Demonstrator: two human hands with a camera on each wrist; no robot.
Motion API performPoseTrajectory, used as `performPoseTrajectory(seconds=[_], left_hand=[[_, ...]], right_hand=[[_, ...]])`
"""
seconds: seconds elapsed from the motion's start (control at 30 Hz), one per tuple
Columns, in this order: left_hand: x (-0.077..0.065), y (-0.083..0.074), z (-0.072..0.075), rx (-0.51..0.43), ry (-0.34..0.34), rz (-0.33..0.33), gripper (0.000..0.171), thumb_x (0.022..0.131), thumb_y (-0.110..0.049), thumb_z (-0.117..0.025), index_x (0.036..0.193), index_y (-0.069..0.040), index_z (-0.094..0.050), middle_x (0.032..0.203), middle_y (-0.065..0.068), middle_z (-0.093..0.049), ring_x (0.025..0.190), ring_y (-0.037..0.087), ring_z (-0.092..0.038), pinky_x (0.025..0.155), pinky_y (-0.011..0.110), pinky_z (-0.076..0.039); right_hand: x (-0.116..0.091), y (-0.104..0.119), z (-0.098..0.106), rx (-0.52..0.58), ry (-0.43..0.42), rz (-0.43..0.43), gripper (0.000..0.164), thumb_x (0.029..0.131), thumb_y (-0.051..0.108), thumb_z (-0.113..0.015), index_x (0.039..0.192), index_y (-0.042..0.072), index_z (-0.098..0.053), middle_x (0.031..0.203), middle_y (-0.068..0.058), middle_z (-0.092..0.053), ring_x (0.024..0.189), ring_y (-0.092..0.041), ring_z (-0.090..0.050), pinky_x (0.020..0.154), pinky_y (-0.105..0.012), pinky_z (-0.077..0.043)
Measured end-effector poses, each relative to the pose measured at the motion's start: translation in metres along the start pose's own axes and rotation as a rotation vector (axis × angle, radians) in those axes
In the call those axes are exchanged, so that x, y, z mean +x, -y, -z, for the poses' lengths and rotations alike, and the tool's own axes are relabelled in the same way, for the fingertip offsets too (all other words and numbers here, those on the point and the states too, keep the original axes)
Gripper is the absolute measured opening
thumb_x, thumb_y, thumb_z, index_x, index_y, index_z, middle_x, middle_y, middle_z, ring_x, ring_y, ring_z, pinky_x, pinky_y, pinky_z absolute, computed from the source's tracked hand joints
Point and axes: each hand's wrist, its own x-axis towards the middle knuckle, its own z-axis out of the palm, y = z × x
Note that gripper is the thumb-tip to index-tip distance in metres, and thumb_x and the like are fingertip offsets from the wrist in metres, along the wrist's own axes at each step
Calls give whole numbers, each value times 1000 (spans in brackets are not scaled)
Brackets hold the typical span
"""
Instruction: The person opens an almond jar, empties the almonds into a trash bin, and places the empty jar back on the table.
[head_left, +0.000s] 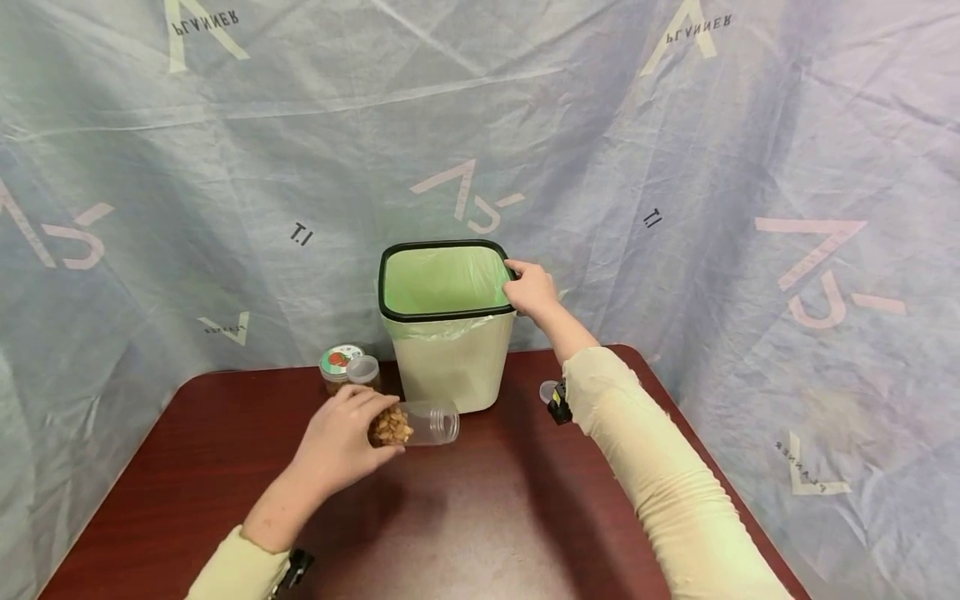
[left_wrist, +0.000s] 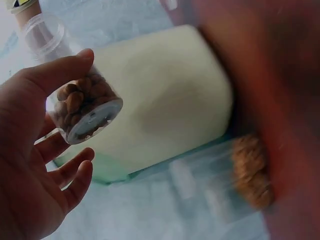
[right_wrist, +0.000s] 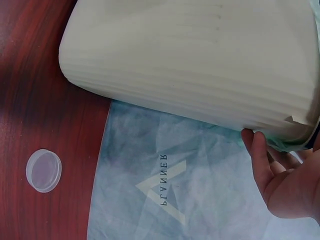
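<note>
My left hand (head_left: 341, 437) grips a clear plastic jar (head_left: 431, 422) tipped on its side above the table, its threaded mouth pointing right. Brown nuts (head_left: 390, 427) lie at the jar's bottom end; the left wrist view shows them through the wall, under the thumb. Beyond it stands a cream trash bin (head_left: 450, 362) with a black rim and a green liner bag (head_left: 442, 279). At the bin's right side, my right hand (head_left: 534, 293) holds the rim, fingers outside under the edge in the right wrist view.
Left of the bin stand a jar with a green printed lid (head_left: 342, 360) and another with a translucent lid (head_left: 363, 369). A loose clear lid (right_wrist: 44, 170) lies on the dark red table (head_left: 480, 517) to the right. Grey printed cloth (head_left: 300, 167) hangs around the table.
</note>
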Motion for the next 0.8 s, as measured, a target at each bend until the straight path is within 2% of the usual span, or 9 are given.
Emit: performPoseTrajectory(seconds=[0.07, 0.23, 0.43, 0.47, 0.57, 0.67, 0.73, 0.8], left_hand=[[9, 4, 13, 8, -18, -22, 68, 57, -42, -90, 114, -11, -70, 107, 4, -69, 104, 26, -56, 87, 44, -47], [33, 14, 46, 36, -48, -56, 68, 57, -39, -91, 114, -9, -70, 107, 7, -69, 105, 30, -56, 87, 48, -47], [60, 24, 79, 57, -75, -73, 68, 57, -35, -92, 115, -7, -70, 103, 8, -69, 102, 31, -56, 83, 50, -48], [64, 25, 84, 65, -73, -75, 67, 58, -35, -92, 115, -7, -70, 103, 9, -69, 102, 31, -56, 83, 50, -48], [77, 29, 98, 100, -48, -77, 68, 59, -36, -91, 116, -6, -70, 104, 10, -69, 103, 32, -55, 83, 49, -48], [88, 33, 111, 132, -15, -72, 67, 61, -37, -91, 116, -6, -69, 106, 10, -69, 104, 32, -55, 83, 50, -48], [97, 37, 118, 153, -3, -79, 66, 62, -38, -90, 116, -7, -69, 106, 10, -69, 104, 33, -55, 82, 51, -47], [104, 41, 126, 175, 5, -86, 64, 62, -38, -90, 115, -8, -70, 106, 10, -70, 103, 33, -55, 81, 52, -46]], right_hand=[[0, 0, 0, -7, 2, -1, 61, 89, 6, -46, 147, 26, -45, 97, -7, -69, 40, -12, -34, 45, -30, -44], [0, 1, -1, -13, -6, -9, 60, 90, 7, -47, 146, 27, -46, 115, -7, -66, 40, -12, -36, 45, -29, -45], [0, 1, 1, -19, -18, -14, 58, 91, 9, -47, 146, 28, -46, 95, -14, -69, 39, -11, -33, 47, -31, -47], [1, 0, 1, -19, -18, -15, 58, 91, 9, -46, 146, 28, -46, 97, -14, -69, 39, -11, -33, 47, -31, -47], [1, -1, 0, -24, -13, -15, 59, 91, 9, -46, 146, 28, -46, 117, -10, -66, 39, -12, -35, 47, -31, -47], [1, -2, -1, -25, -15, -10, 59, 90, 9, -46, 146, 27, -46, 135, -7, -56, 39, -12, -38, 45, -29, -45], [1, -1, -2, -30, -23, -3, 59, 90, 9, -45, 146, 27, -47, 134, -8, -57, 39, -13, -40, 44, -29, -44], [2, -2, -4, -38, -28, 0, 59, 90, 10, -45, 146, 27, -47, 124, -8, -63, 40, -13, -41, 43, -28, -43]])
